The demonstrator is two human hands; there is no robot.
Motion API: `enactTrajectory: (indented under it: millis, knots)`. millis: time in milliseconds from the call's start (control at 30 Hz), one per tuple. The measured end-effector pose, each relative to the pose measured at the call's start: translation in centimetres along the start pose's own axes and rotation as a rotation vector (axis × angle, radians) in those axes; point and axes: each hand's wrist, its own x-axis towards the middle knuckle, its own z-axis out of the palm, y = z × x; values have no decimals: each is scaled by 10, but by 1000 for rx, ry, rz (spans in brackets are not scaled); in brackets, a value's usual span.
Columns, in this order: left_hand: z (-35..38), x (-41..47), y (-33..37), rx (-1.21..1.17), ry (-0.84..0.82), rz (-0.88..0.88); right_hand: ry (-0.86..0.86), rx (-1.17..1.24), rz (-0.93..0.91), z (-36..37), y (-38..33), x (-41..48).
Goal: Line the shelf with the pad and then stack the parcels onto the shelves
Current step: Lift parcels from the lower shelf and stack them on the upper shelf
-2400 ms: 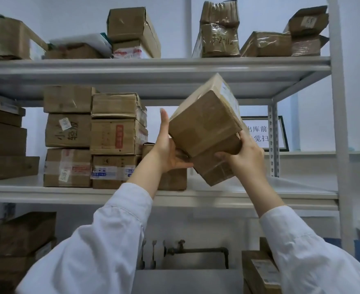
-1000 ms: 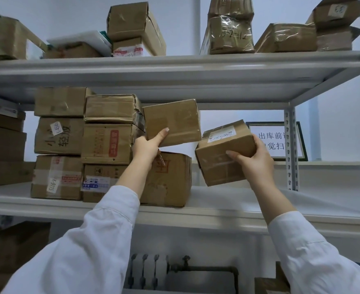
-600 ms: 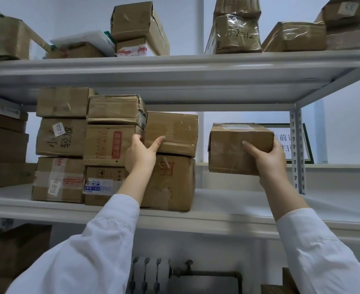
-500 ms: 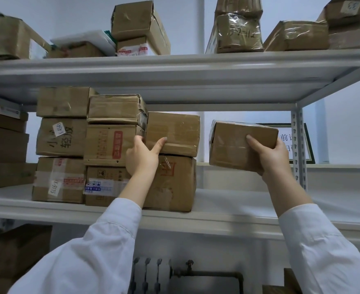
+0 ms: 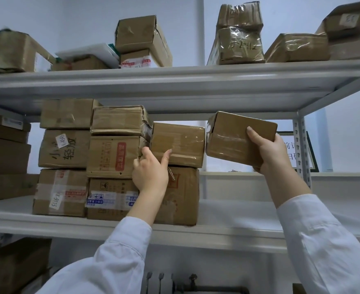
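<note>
The right hand (image 5: 269,152) grips a taped brown parcel (image 5: 238,137) from its right end, thumb across the front face and fingers wrapped beneath, holding it tilted in the air above the bare right part of the middle shelf (image 5: 228,232), clear of any surface. A narrow gap separates it from the small parcel (image 5: 179,144) to its left, which sits on top of a larger box (image 5: 183,196) standing near the front edge of that shelf. The left hand (image 5: 150,171) is partly open against the small parcel's lower left corner, index finger and thumb spread along its front face, the other fingers curled at the seam with the neighbouring stack; it steadies the parcel without enclosing it. That stack of three boxes (image 5: 113,158) touches the small parcel's left side, with another three-high stack (image 5: 64,153) further left. A pale pad (image 5: 249,211) covers the shelf surface under the held parcel. More parcels crowd the top shelf (image 5: 175,79). Both white sleeves (image 5: 323,240) reach up from below.
</note>
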Motion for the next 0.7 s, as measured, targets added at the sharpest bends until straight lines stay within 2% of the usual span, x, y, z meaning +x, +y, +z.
enactTrajectory:
  millis: [333, 700]
  knots:
    - [4, 0, 6, 26, -30, -5, 20, -35, -69, 19, -27, 16]
    - [6, 3, 1, 90, -28, -18, 35, -61, -60, 48, -49, 38]
